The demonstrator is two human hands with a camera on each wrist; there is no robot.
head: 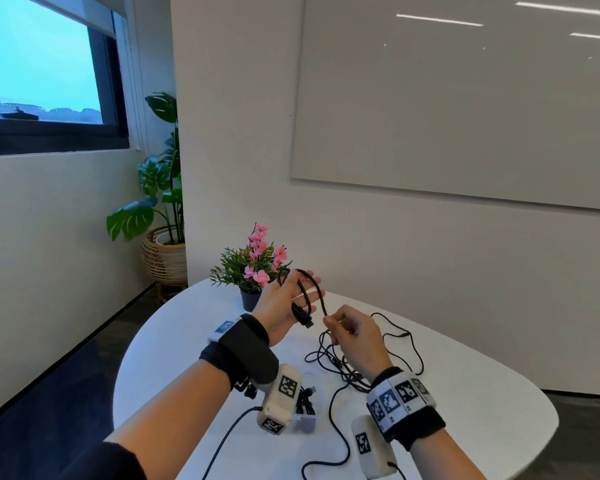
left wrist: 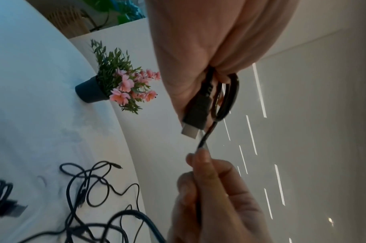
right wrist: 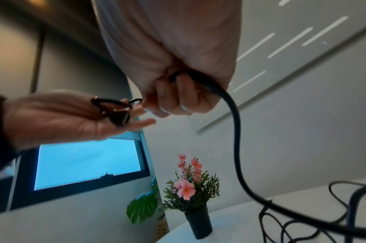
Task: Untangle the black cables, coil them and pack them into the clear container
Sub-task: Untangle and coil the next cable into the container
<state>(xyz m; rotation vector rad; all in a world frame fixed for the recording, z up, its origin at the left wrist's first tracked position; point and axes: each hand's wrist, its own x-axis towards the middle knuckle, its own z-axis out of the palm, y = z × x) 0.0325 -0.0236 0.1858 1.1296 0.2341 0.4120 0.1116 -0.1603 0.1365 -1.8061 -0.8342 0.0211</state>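
I hold my left hand (head: pixel 286 301) up over the white table with its fingers straight. A black cable (head: pixel 317 289) runs in loops around it. In the left wrist view its thumb pins the cable to the palm, and the plug (left wrist: pixel 195 113) hangs below. My right hand (head: pixel 352 332) sits just right of it and pinches the same cable (right wrist: pixel 236 131), which trails down to the tangle of black cables (head: pixel 347 363) on the table. The clear container (head: pixel 307 419) stands near me, half hidden by my left wrist unit. Coiled black cables lie inside it.
A small pot of pink flowers (head: pixel 252 271) stands at the far side of the table (head: pixel 465 393), behind my left hand. A loose cable end (head: pixel 404 336) reaches toward the back right. Thin leads from the wrist units cross the near table edge.
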